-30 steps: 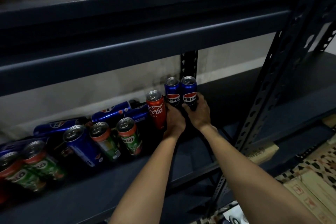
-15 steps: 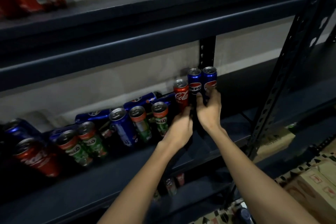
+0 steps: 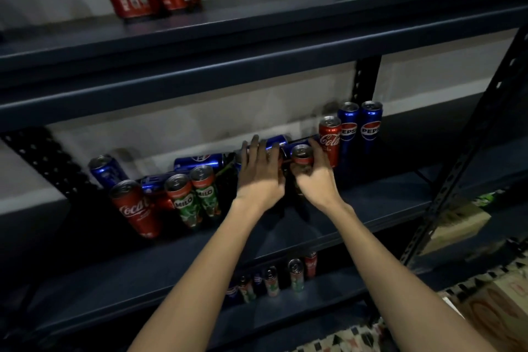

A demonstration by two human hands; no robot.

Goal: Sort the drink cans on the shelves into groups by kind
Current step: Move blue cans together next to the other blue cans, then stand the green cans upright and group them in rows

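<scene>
Head view: my right hand (image 3: 315, 180) curls its grip round an upright Milo can (image 3: 302, 155) on the middle shelf (image 3: 371, 203), long axis vertical, top facing me. My left hand (image 3: 260, 174) lies with fingers spread and straight over fallen blue cans (image 3: 200, 159), axes lying along the back wall. 2 Pepsi cans (image 3: 360, 128) and a Coca-Cola can (image 3: 329, 137) stand upright just right. Bare shelf runs along the front edge.

Glossy metal cans (image 3: 330, 138) with printed, shiny sides stand on a shelf (image 3: 371, 200) of dark, matt, smooth painted metal, before a dull plastered wall (image 3: 171, 123).
</scene>
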